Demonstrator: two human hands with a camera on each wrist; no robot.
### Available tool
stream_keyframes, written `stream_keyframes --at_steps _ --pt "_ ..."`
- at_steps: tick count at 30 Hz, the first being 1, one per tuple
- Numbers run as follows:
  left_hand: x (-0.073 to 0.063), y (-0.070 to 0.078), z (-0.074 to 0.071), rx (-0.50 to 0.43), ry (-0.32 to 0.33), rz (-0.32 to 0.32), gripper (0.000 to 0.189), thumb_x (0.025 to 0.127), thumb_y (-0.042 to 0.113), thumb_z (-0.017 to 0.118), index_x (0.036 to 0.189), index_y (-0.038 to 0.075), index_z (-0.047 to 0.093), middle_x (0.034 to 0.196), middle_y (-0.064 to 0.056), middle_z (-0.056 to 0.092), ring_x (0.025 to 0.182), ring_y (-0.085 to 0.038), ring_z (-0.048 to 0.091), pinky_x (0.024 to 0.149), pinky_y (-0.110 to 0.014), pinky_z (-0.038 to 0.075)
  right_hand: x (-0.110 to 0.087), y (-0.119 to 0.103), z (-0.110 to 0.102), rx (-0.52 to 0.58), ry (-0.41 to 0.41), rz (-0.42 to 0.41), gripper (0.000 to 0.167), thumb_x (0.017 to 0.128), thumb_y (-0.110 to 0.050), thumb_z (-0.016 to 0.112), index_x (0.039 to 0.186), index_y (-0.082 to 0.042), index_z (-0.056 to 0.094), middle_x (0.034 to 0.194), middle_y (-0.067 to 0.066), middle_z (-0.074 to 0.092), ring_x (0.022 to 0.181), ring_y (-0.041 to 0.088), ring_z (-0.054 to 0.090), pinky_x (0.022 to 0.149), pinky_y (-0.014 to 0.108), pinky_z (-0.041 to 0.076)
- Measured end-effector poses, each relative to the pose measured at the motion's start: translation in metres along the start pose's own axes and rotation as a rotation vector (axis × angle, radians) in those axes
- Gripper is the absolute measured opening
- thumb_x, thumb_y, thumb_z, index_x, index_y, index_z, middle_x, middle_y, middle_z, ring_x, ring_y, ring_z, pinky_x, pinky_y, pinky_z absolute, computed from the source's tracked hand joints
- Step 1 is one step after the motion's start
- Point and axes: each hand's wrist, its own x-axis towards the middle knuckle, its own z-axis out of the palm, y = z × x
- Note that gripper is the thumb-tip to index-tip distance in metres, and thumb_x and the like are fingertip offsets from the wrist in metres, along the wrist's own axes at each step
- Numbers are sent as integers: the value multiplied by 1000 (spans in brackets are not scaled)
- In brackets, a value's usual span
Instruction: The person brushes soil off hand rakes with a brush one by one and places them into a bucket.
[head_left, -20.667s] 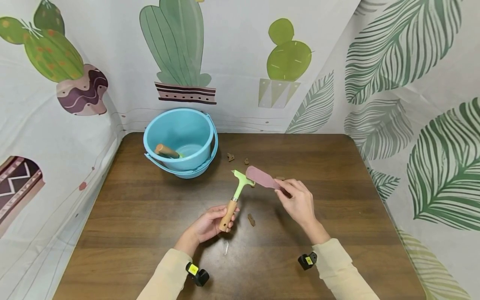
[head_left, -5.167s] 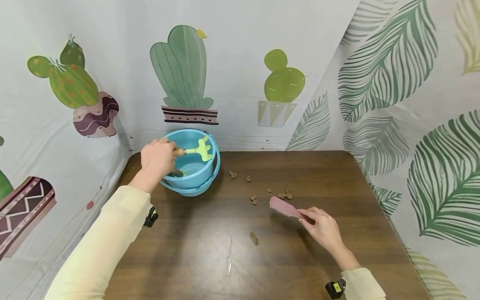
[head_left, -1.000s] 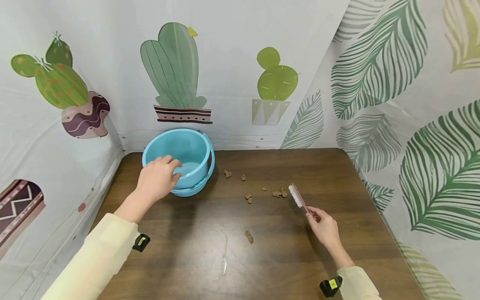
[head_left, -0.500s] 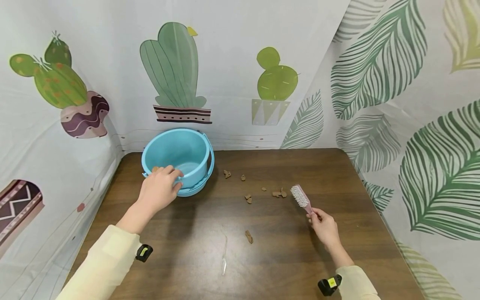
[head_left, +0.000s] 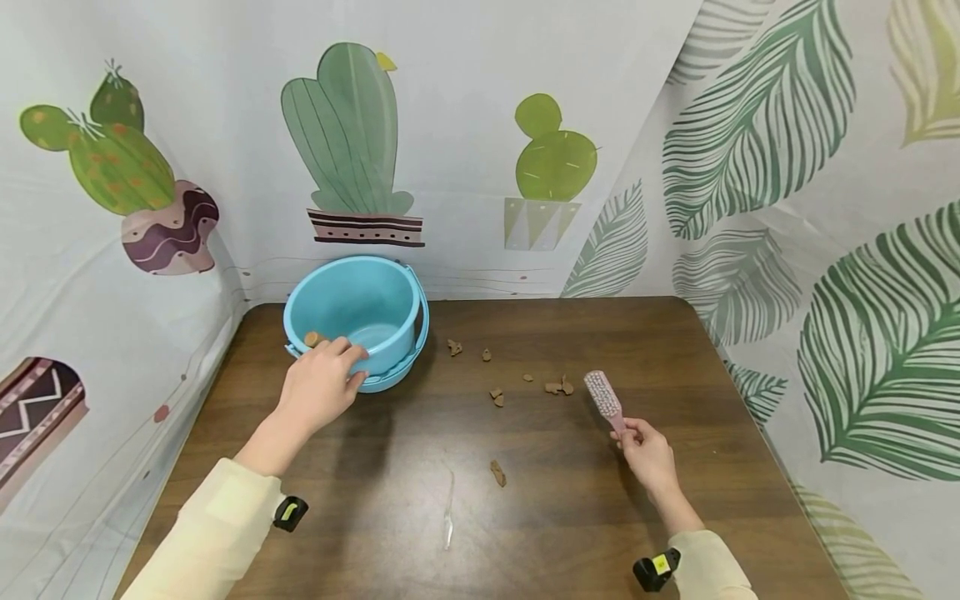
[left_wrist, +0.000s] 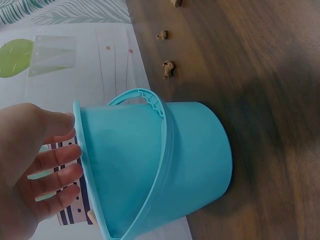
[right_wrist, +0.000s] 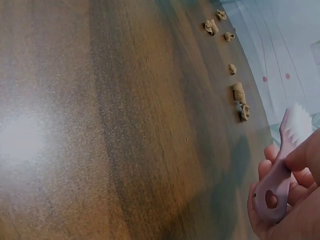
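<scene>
A light blue bucket (head_left: 375,292) stands at the table's back left, its handle lowered around its front. My left hand (head_left: 318,379) is at the near rim; in the left wrist view its fingertips (left_wrist: 72,172) lie right at the bucket's rim, loosely bent, holding nothing. The round end of a wooden handle (head_left: 312,339) shows inside the bucket beside that hand; the rest of that tool is hidden. My right hand (head_left: 649,457) pinches a pink brush (head_left: 602,396) by its handle above the table, its white bristles (right_wrist: 299,122) turned upward in the head view.
Several small brown crumpled pieces lie on the wooden table (head_left: 420,450), among them a piece near the bucket (head_left: 454,347), a pair mid-table (head_left: 497,397) and a longer piece nearer the front (head_left: 498,474). A thin clear strip (head_left: 448,530) lies towards the front. Printed cloth (head_left: 465,125) hangs behind.
The garden fork gripped by my left hand five seconds ago is out of sight; that hand has drawn back slightly at the rim, uncovering a wooden handle end. The brush has turned, bristles now up.
</scene>
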Motion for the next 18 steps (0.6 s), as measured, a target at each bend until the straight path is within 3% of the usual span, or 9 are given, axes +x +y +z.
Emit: stream_keyframes --at_steps 7,14,18 --pt "-1 0 0 -7 -1 -2 22 75 14 74 95 7 67 83 -4 60 72 -23 57 61 -37 48 2 -4 2 -39 47 -3 27 91 -10 44 111 -2 61 94 11 70 72 8 63 64 24 44" --pt "-3 2 -1 -18 10 -12 21 75 14 74 95 7 67 83 -4 60 71 -21 56 61 -35 47 7 -5 6 -93 100 9 34 92 -30 51 110 -3 60 92 11 69 81 26 62 68 36 43" --pt "-5 3 -2 -19 26 -12 21 75 14 74 94 8 67 83 -4 60 71 -22 57 61 -36 47 11 -4 7 -119 119 28 35 89 -26 53 112 -1 59 97 17 66 85 34 61 71 43 42"
